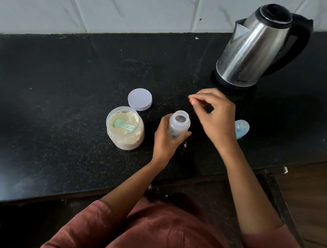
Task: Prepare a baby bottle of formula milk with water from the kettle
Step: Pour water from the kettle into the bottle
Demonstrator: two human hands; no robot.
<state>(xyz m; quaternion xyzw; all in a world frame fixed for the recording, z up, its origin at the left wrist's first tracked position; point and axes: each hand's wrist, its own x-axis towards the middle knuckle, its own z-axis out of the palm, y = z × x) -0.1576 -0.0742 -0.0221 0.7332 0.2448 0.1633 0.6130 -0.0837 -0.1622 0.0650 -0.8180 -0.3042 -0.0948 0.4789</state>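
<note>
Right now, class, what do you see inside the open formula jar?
The formula jar holds pale powder, heaped against the wall, with a green scoop lying on top. Anything buried under the powder's surface is covered and cannot be seen.

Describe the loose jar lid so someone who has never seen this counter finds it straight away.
On the black counter, start at the steel kettle at the back right and move left and nearer to the open jar of formula powder. The lid lies just behind that jar. It is a pale, flat round disc, unlike the blue domed bottle cap beside the right hand.
</note>
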